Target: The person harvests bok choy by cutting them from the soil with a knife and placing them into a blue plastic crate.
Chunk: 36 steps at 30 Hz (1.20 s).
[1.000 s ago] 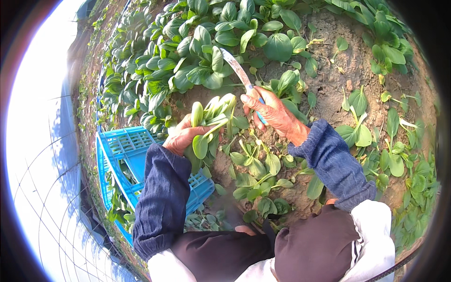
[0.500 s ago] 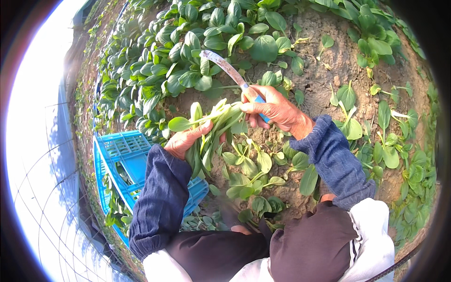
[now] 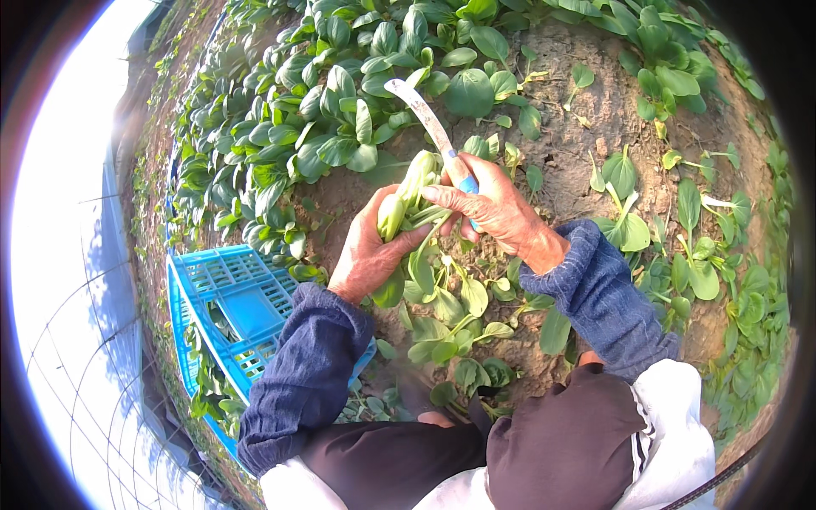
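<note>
A small bunch of bok choy is in my left hand, its pale stem ends upward and its leaves hanging below the fingers. My right hand is wrapped round the handle of a curved harvesting sickle, whose grip has blue on it. The stained blade points up and to the left, away from the bunch. My right thumb reaches across to the stems, so both hands meet at the bunch. Loose cut leaves lie on the soil just under my hands.
A blue plastic crate with greens inside stands tilted at the left, beside my left forearm. Dense growing bok choy fills the far left. Scattered leaves lie on bare soil at the right. White sheeting runs along the left edge.
My left hand has moved up and right, closer to my right hand. The bunch has turned so its stem ends point up. The sickle has shifted slightly right and stands steeper.
</note>
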Available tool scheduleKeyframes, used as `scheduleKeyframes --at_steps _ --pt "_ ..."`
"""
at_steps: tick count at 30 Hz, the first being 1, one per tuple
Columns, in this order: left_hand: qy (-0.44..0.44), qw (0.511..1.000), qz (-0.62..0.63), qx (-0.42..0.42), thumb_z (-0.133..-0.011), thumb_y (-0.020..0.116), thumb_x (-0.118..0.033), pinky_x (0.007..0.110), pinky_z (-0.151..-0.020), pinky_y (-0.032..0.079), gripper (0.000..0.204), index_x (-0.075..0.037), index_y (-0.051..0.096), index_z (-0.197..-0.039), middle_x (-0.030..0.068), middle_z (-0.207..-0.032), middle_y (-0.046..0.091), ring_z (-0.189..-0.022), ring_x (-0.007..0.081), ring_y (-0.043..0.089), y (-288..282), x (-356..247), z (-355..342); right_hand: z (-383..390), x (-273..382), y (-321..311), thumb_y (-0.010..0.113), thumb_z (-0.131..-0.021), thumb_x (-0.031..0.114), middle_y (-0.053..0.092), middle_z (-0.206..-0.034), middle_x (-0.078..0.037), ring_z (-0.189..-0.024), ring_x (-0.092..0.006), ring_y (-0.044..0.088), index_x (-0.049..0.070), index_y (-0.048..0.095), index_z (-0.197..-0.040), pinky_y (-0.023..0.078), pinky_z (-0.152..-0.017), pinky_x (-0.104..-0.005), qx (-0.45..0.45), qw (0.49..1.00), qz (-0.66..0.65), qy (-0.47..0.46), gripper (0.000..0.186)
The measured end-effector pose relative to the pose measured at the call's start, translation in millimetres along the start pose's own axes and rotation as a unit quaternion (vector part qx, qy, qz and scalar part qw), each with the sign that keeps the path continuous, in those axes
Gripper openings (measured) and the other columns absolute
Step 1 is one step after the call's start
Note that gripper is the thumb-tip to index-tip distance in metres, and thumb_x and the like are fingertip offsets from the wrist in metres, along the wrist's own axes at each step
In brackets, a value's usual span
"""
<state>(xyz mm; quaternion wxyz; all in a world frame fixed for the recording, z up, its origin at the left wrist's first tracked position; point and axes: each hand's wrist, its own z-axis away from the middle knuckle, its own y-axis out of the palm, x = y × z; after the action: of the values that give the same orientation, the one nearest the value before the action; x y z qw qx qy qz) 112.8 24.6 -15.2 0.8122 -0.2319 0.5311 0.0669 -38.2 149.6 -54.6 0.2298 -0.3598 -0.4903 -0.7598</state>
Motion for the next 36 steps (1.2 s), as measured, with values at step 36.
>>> scheduleKeyframes --at_steps 36 --pt "-0.195 0.920 0.278 0.197 -0.091 0.062 -0.036 0.034 -0.090 0.052 0.054 0.003 0.051 -0.127 0.0142 -0.117 0.062 -0.102 0.0202 0.064 -1 -25 1 -4 11 -25 0.077 -0.081 0.015 0.066 -0.092 0.000 -0.051 -0.0011 0.048 0.006 0.054 -0.117 0.037 -0.043 -0.0158 0.102 0.994 -0.029 -0.019 0.044"
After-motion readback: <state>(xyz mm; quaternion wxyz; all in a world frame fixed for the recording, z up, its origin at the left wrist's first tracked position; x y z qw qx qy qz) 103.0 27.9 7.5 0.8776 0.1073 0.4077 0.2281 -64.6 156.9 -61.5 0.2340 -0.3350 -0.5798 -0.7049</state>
